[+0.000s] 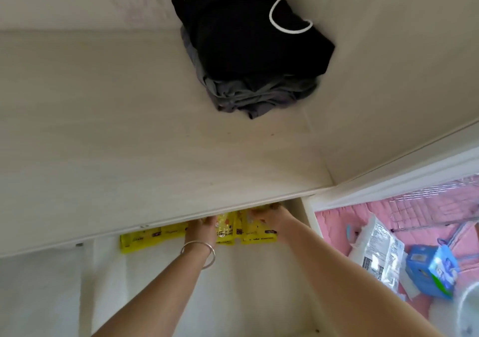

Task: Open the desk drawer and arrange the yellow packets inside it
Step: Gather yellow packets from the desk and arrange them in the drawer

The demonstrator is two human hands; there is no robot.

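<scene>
Forearms fill the bottom of the view, both stretched straight forward into the open drawer (233, 298), a silver bangle (201, 253) on the left wrist. And they meet right at the yellow packets (228, 230), which lie in a row along the drawer's far end, half tucked under the lip of the desk top (129, 129). One packet sits further off to the left (145, 237), flat on the drawer floor.

Left hand (201, 229) rests on the packets near the middle of the row, knuckles up, fingers reaching under the desk edge; whether they pinch a packet or just press on it, I cannot tell. Right hand (267, 216) is deeper in, its fingers bent down over the rightmost packets, seemingly gripping their top edge. Both wrists run low and level, likely because the overhang leaves little room.

My read: the drawer is open and the lining-up is under way, with the packets pushed back to form one neat row.

Further out, folded dark clothes (251, 51) with a white cable (282, 18) sit on the desk, and a blue carton (430, 269) lies on pink bedding (334, 222) to the right.
</scene>
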